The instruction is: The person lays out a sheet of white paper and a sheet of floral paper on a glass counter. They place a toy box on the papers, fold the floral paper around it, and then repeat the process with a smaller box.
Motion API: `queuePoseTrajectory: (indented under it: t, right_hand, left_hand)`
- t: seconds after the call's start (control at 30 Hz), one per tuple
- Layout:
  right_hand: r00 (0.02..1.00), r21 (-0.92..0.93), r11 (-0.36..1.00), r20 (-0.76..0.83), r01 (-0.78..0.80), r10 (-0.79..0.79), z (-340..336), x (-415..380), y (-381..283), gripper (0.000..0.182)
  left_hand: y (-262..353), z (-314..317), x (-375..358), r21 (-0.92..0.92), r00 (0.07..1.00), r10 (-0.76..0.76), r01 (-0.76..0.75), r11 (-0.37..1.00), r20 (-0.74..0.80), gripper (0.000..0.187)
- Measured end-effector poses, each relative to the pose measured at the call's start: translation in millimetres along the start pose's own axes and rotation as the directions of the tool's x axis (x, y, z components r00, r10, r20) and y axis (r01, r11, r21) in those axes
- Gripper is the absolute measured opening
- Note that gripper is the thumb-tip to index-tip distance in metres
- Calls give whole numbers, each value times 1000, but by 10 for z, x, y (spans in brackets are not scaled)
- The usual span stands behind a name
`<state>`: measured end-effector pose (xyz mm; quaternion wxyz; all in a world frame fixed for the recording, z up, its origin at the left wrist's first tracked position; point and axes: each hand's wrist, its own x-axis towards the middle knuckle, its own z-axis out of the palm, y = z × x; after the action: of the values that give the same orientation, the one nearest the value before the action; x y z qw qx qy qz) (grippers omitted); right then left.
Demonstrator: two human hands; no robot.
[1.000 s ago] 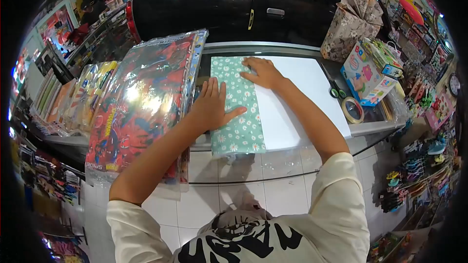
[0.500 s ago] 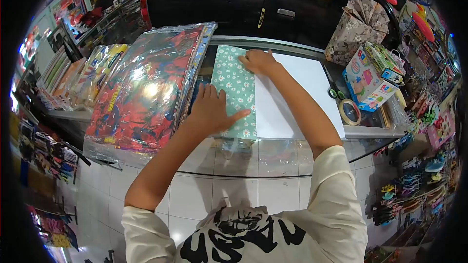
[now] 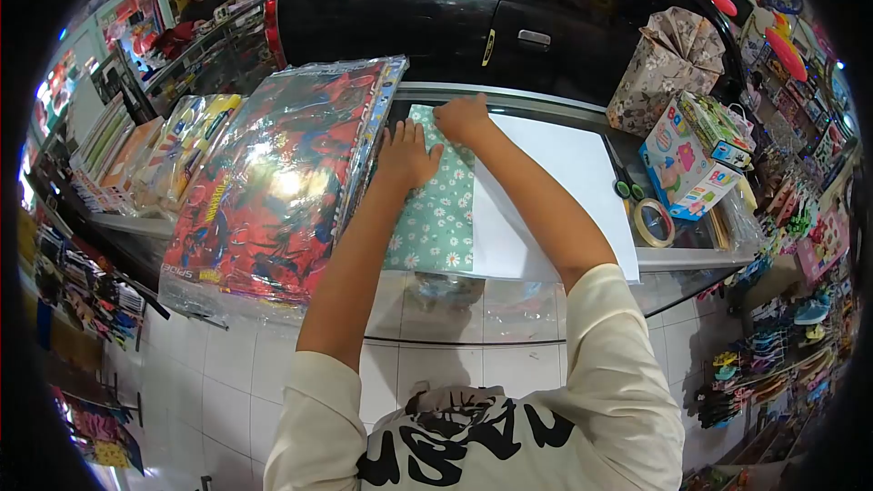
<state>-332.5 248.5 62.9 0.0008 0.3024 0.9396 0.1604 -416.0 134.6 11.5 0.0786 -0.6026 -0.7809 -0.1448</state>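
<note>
A green sheet of wrapping paper [image 3: 435,218] with white daisies lies on the glass counter, folded over, its plain white side [image 3: 555,173] spread out to the right. My left hand [image 3: 409,159] rests flat on the green part near its left edge, fingers stretched out and thumb apart. At the top of the green part is my right hand [image 3: 464,118], its fingers curled in against the paper. The undersides of those fingers are hidden.
Plastic-wrapped Spider-Man sheets [image 3: 282,182] lie to the left. At right are scissors [image 3: 627,189], a roll of tape [image 3: 653,223], a toy box [image 3: 687,159] and a floral paper bag [image 3: 668,73]. A black car [image 3: 409,23] stands behind the counter [image 3: 691,259].
My left hand has moved up the green paper, closer to my right hand. My right hand has shifted slightly left, its fingers more curled. The paper has swung slightly.
</note>
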Motion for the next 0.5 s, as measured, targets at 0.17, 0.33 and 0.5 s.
queuePoseTrajectory:
  t: [0.17, 0.33, 0.5]
  right_hand:
    - [983, 417, 894, -146, 163, -111, 289, 247, -39, 46]
    - [993, 482, 868, -52, 117, -105, 349, 174, -81, 52]
    - [994, 464, 879, -52, 112, -99, 338, 133, -105, 52]
  left_hand:
    - [44, -17, 25, 8, 999, -31, 31, 999, 19, 72]
    - [26, 0, -51, -53, 999, -26, 25, 998, -25, 72]
    - [205, -167, -776, -53, 994, -68, 63, 997, -86, 69]
